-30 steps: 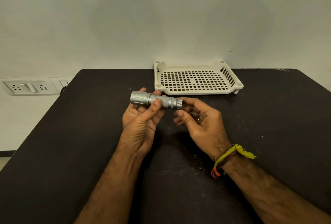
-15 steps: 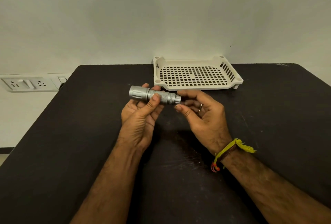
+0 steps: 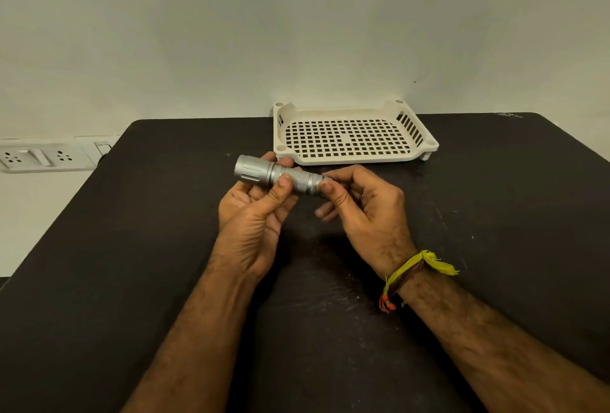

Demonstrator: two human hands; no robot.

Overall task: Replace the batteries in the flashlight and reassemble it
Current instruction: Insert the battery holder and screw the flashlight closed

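A silver metal flashlight (image 3: pixel 264 173) lies level above the black table (image 3: pixel 495 214), its wide head pointing left. My left hand (image 3: pixel 254 211) holds the body from below, thumb pressed on the knurled middle. My right hand (image 3: pixel 359 204) pinches the tail end of the flashlight between thumb and forefinger, hiding the tail cap. No loose batteries are in view.
A cream plastic basket tray (image 3: pixel 425 147) with a grid floor sits at the back of the table, just beyond my hands, with nothing in it. A white wall socket strip (image 3: pixel 39 156) is at the left, past the table's edge.
My right hand's fingers have closed in on the flashlight's tail end, which showed bare before. The flashlight stays in my left hand at nearly the same place.
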